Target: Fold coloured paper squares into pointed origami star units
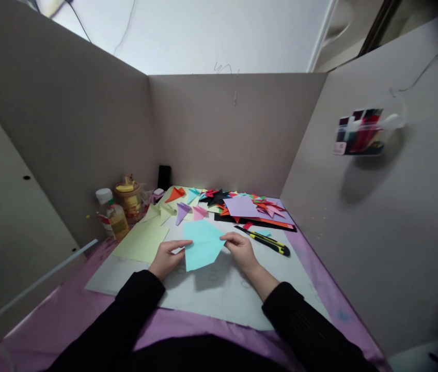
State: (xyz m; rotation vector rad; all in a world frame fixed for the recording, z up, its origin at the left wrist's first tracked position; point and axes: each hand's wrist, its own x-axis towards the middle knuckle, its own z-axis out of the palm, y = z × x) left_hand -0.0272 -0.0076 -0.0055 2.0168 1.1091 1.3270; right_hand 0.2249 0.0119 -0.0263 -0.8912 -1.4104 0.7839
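Note:
A light blue paper (202,244), partly folded with a slanted edge, lies on a grey cutting mat (219,294). My left hand (168,257) pinches its left edge with the index finger stretched along the fold. My right hand (241,250) presses on the paper's right corner with the fingertips. Both sleeves are black.
A pale green sheet (141,242) lies left of the hands. A yellow-black utility knife (269,242) lies right. Several coloured folded pieces and a lilac sheet (242,205) fill the back. Bottles and a jar (120,209) stand at the left wall. Cardboard walls enclose the purple-covered desk.

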